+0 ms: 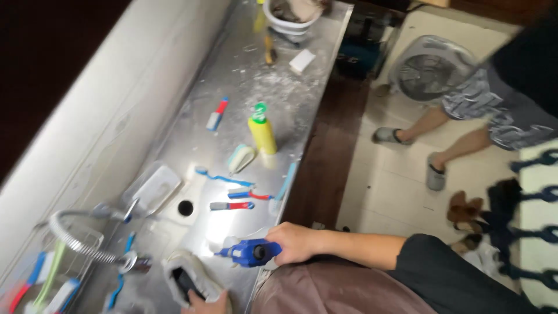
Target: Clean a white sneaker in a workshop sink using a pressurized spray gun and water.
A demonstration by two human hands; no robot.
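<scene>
My right hand (pixel 297 242) grips the blue trigger head of a spray bottle (pixel 251 252) at the front edge of a steel counter (pixel 232 110), nozzle pointing towards the sink side. Only the fingertips of my left hand (pixel 204 302) show at the bottom edge, where they hold a white shoe (pixel 187 275) with a dark inside. The shoe lies on the counter just left of the spray bottle. My right forearm runs in from the right under a black sleeve.
Toothbrushes (pixel 224 177), a small brush (pixel 240 157), a yellow bottle with a green cap (pixel 262 132) and a white soap dish (pixel 156 187) lie on the counter. A tap with a metal hose (pixel 87 244) stands at lower left. Another person's legs (pixel 442 134) and a floor fan (pixel 429 67) are at right.
</scene>
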